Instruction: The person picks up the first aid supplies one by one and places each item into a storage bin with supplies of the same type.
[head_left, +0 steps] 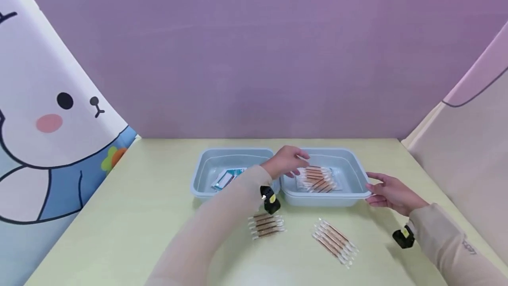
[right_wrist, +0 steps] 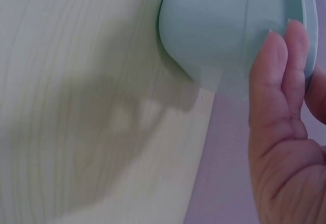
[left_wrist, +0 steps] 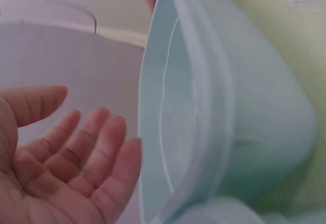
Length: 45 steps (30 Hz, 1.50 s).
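My left hand (head_left: pixel 287 161) hovers over the left end of the right-hand pale blue plastic basin (head_left: pixel 325 196). Its fingers are loosely spread and nothing lies between them, as the left wrist view also shows. Inside that basin are clear packs of cotton swabs (head_left: pixel 317 179) with brown sticks. At the basin's right end, my right hand (head_left: pixel 393 193) grips the rim. The thumb is at the rim's inner side, and the fingers (right_wrist: pixel 270 71) lie along the outer wall. Just in front of the basins, two more swab packs (head_left: pixel 267 225) rest on the table.
A second pale blue basin (head_left: pixel 232 152) stands close on the left, with blue-and-white packets (head_left: pixel 224 180) inside, partly hidden by my left sleeve. The light wood-grain table (head_left: pixel 119 233) ends at a purple backdrop (head_left: pixel 254 56). Printed side panels flank it.
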Motion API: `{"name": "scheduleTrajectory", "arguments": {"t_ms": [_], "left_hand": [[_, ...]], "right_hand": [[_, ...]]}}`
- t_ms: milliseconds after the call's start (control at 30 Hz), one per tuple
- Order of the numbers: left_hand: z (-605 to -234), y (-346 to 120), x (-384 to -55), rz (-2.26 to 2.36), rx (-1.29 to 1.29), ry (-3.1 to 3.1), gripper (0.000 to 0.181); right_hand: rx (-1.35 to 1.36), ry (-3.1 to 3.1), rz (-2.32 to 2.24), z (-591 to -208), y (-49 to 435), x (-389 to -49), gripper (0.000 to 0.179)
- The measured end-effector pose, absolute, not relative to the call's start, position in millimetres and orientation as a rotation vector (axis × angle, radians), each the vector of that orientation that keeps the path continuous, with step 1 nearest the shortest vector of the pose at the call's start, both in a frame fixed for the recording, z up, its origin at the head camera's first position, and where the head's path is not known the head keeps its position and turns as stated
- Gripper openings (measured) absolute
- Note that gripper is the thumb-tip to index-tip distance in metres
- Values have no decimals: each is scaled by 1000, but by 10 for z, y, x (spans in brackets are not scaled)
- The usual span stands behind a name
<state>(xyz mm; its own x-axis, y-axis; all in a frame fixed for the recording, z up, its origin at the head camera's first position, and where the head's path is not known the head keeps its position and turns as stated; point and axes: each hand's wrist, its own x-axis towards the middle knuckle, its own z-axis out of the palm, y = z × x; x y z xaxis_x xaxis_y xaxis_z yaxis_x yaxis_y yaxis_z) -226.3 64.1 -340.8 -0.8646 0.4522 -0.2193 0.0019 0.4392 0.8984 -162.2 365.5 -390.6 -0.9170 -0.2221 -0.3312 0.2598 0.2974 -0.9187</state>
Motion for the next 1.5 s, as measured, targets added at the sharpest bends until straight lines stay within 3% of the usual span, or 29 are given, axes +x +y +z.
{"name": "scheduleTrajectory", "arguments": {"t_ms": [233,533,1000,1500], "left_hand": [[-3341,249,-1873,1243,673,2435,18],[-3554,-231,-1487,1065,873,2602,10],[-3975,-532,-1371,654,884,2841,14],[-4159,-474,-1318,434,787,2913,14]], "right_hand": [[22,2136,-1678,-3906,3699,-1608,69],[-2,2114,-1679,-3919,3710,-1634,71],[-38,2054,-1737,-3944,3715,-1636,73],[-10,2080,-1717,-3936,3701,-1627,69]]}}
